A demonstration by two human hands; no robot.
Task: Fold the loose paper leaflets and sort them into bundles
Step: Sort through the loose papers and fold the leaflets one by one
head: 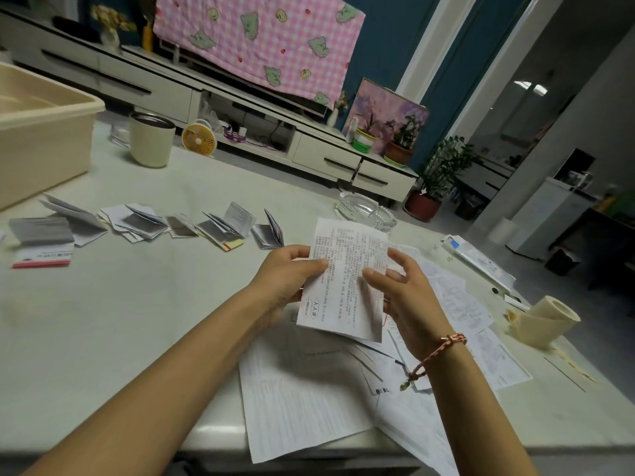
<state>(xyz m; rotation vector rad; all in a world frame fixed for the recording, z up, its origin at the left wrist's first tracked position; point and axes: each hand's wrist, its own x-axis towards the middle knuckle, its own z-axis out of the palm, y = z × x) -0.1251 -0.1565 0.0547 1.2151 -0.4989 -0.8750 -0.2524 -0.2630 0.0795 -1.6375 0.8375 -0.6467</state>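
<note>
A printed paper leaflet [345, 276] is held up above the white table [137, 321], unfolded and nearly upright. My left hand [287, 278] grips its left edge, thumb across the front. My right hand [402, 293] holds its right edge with the thumb on the print and the fingers behind. Under both hands lies a loose heap of unfolded leaflets [309, 400], spreading to the right. A row of folded leaflets in small bundles [147, 225] runs across the table to the far left.
A beige plastic tub [41, 132] stands at the back left, a cream cup [151, 139] beside it. A glass ashtray [367, 211] sits behind the leaflet. A toilet paper roll [546, 321] and a long white box [477, 259] lie at the right.
</note>
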